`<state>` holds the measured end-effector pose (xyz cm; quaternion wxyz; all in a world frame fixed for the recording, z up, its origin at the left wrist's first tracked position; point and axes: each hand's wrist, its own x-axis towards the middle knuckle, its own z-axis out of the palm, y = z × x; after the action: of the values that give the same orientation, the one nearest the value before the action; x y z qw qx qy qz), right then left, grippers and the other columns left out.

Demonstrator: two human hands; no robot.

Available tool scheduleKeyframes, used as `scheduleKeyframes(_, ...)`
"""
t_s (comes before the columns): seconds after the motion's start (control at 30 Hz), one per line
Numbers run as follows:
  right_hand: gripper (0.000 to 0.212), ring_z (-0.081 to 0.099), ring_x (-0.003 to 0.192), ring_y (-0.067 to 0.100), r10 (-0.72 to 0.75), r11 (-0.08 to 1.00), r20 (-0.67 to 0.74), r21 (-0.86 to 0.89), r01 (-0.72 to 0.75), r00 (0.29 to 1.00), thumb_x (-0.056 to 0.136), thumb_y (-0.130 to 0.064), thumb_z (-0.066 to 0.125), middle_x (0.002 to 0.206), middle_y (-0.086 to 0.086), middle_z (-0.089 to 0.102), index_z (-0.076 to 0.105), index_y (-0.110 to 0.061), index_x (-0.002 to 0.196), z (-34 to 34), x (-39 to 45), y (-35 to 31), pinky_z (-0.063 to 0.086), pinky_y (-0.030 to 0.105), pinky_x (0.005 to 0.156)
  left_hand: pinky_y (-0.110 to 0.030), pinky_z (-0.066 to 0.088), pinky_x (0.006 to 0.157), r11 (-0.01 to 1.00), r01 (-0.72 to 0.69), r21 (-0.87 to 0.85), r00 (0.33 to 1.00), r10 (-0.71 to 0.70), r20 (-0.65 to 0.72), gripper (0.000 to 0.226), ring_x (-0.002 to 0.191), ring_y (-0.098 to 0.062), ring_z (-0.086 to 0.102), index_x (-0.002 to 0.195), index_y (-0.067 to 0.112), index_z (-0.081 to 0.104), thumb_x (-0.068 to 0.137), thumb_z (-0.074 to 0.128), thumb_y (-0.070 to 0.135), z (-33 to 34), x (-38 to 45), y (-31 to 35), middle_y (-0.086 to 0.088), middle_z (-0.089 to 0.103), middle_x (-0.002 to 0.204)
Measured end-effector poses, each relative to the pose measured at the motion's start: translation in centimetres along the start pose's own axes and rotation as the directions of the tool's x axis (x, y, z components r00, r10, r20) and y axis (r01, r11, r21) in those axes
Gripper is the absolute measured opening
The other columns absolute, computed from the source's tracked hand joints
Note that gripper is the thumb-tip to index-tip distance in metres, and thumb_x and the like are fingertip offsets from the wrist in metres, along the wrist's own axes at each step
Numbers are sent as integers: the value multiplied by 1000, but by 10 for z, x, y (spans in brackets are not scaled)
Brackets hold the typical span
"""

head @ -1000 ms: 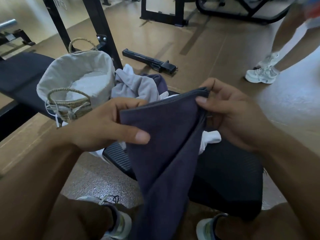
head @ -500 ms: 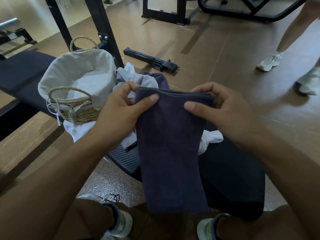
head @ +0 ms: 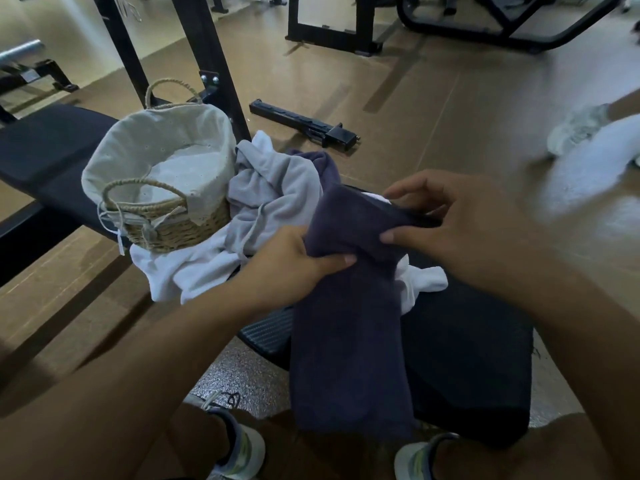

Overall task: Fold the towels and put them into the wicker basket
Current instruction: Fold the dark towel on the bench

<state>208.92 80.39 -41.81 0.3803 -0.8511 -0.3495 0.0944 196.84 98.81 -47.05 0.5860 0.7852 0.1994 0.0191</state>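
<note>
1. The dark purple towel [head: 349, 327] is in the middle of the frame. It hangs down in a long strip, in front of the black tabletop [head: 467, 358].
2. The left hand [head: 294, 265] holds the towel at its left edge, about a third of the way down. Its thumb lies on the front of the cloth, and its other fingers are hidden behind it.
3. The right hand [head: 460, 230] holds the top right part of the towel. Its fingers [head: 401, 194] are curled over the top edge, and its thumb presses on the front.
4. The wicker basket [head: 162, 195] sits on the tabletop in the left middle of the frame. It has a pale cloth lining and two rope handles.
5. A pile of other towels lies just right of the basket, touching it: a grey towel [head: 277, 192] on top and a white towel [head: 194, 271] under it.
6. A black metal bar [head: 304, 123] lies on the brown floor [head: 433, 116], above the pile.
7. A blurry white shoe [head: 575, 129] is at the right edge.
</note>
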Motion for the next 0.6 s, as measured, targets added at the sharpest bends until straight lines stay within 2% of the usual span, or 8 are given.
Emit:
scheduleKeyframes(0.1, 56, 66, 88, 3, 2, 990, -30, -138, -6, 1000, 63, -65, 76, 93, -20, 69, 65, -49, 116, 6, -2, -10, 56, 38, 87, -36, 56, 75, 991, -74, 107, 996, 79, -37, 16, 79, -3, 69, 90, 7, 77, 86, 79, 22, 5, -1, 5, -8, 78, 88)
scheduleKeyframes(0.17, 53, 64, 89, 6, -44, 977, -29, -208, 37, 999, 65, -72, 66, 89, -19, 67, 67, -47, 112, 11, -1, -14, 55, 40, 85, -35, 57, 76, 992, -81, 94, 996, 84, -30, 15, 81, -5, 71, 91, 7, 77, 86, 78, 22, 7, -2, 8, -8, 78, 88)
scheduleKeyframes(0.27, 28, 63, 79, 8, -100, 977, -117, -201, 75, 988, 75, -63, 70, 78, -17, 66, 66, -38, 88, 11, 7, -7, 55, 43, 77, -34, 59, 78, 997, -46, 59, 999, 46, -1, 20, 85, -11, 74, 94, 6, 76, 88, 76, 25, 9, -3, 8, -10, 78, 92)
scheduleKeyframes(0.33, 27, 63, 79, 12, -91, 981, -160, -182, 61, 983, 78, -57, 72, 79, -14, 66, 60, -33, 82, 6, 11, 1, 55, 45, 77, -39, 61, 84, 999, 15, 28, 999, -16, 45, 21, 90, -17, 75, 95, 8, 76, 87, 77, 27, 13, -4, 3, -6, 79, 92)
scheduleKeyframes(0.4, 29, 63, 82, 16, -56, 983, -210, -184, 17, 976, 80, -56, 70, 81, -13, 65, 58, -31, 85, -1, 15, 11, 54, 47, 79, -34, 61, 82, 995, 78, 58, 988, -85, 127, 16, 89, -13, 76, 95, 14, 77, 84, 80, 25, 21, -7, -5, 1, 80, 92)
scheduleKeyframes(0.5, 26, 60, 85, 19, 19, 973, -300, -213, -86, 954, 86, -52, 69, 79, -13, 60, 56, -30, 91, -11, 24, 30, 50, 40, 78, -22, 58, 75, 967, 80, 240, 964, -136, 227, 17, 84, -1, 73, 95, 21, 77, 80, 84, 24, 30, -11, -15, 10, 79, 91)
scheduleKeyframes(0.57, 20, 52, 85, 17, 87, 964, -323, -211, -162, 942, 91, -44, 67, 81, -10, 56, 57, -27, 95, -18, 30, 46, 38, 31, 72, -12, 53, 68, 947, 60, 317, 955, -147, 257, 16, 80, 8, 69, 94, 26, 76, 80, 84, 25, 31, -12, -17, 17, 76, 89)
scheduleKeyframes(0.6, 21, 49, 86, 16, 124, 957, -325, -210, -200, 937, 93, -41, 67, 86, -7, 57, 57, -23, 98, -22, 33, 54, 33, 28, 72, -13, 53, 70, 943, 56, 329, 952, -150, 266, 16, 81, 7, 69, 94, 27, 76, 80, 83, 26, 31, -12, -17, 17, 76, 89)
